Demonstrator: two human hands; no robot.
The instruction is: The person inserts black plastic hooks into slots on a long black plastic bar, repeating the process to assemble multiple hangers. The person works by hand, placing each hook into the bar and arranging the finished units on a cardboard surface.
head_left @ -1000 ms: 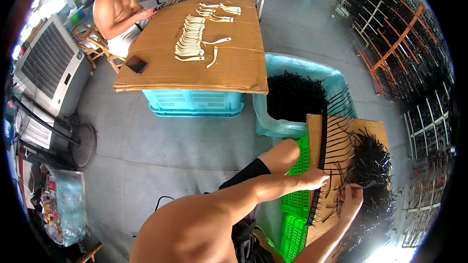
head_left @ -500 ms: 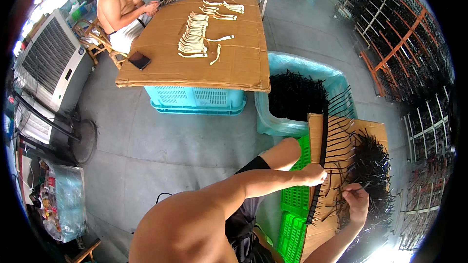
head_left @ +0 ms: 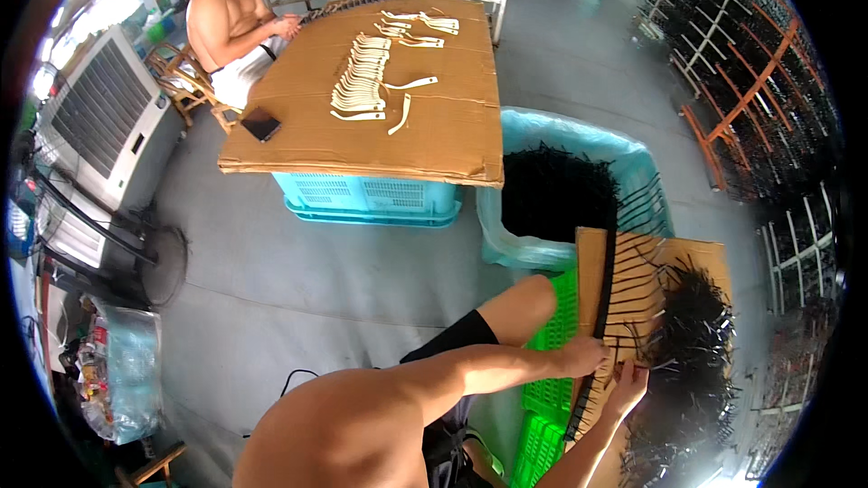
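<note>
Black bar (head_left: 607,289) over cardboard (head_left: 590,258), lower right of the frame.
The left hand (head_left: 586,357) bunches at the bar (whether gripping, I cannot tell); the right hand (head_left: 628,389), just beside, pinches a strip (head_left: 665,364). Farther right lies a black pile (head_left: 694,330); a table (head_left: 434,149) stands upper centre.

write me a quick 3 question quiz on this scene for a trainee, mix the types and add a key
1. Multiple choice: which thing is the person's left hand at?
A. a white curved piece
B. the long black bar
C. the standing fan

2. True or false: the heap of loose black strips lies to the right of the long black bar.

3. Fill in the blank: the crate under the cardboard tabletop is ____ in colour.

Key: 1. B; 2. true; 3. light blue
</note>
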